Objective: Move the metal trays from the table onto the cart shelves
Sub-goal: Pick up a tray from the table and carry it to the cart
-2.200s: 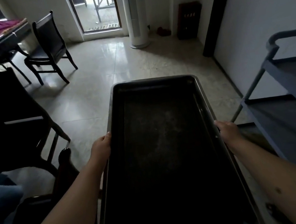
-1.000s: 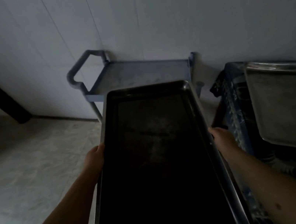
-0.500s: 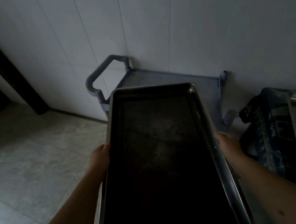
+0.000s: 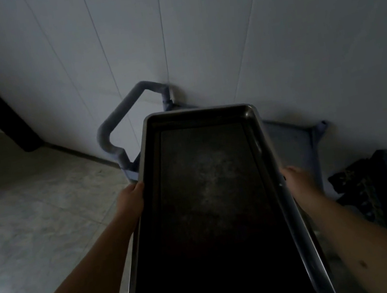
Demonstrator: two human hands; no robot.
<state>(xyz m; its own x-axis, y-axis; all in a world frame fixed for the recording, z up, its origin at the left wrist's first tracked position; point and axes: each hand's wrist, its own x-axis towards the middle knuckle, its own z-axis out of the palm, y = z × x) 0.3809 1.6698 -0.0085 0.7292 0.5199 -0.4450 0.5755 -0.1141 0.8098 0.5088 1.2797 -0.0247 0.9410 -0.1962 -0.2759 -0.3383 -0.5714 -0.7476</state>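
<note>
We grip the metal tray [image 4: 210,194] with left hand [image 4: 130,202] and right hand [image 4: 299,180], fingers curled round its side rims; keep it level and lower it squarely onto the cart [image 4: 289,136] top shelf.

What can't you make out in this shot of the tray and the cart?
- Cart top shelf and lower shelves: head view, mostly hidden behind the tray.
- Tray's near end: cut off by the bottom edge.
- Left hand and right hand fingers: tucked under the tray rim.
- Dark bundle at right: too dim to identify.
</note>
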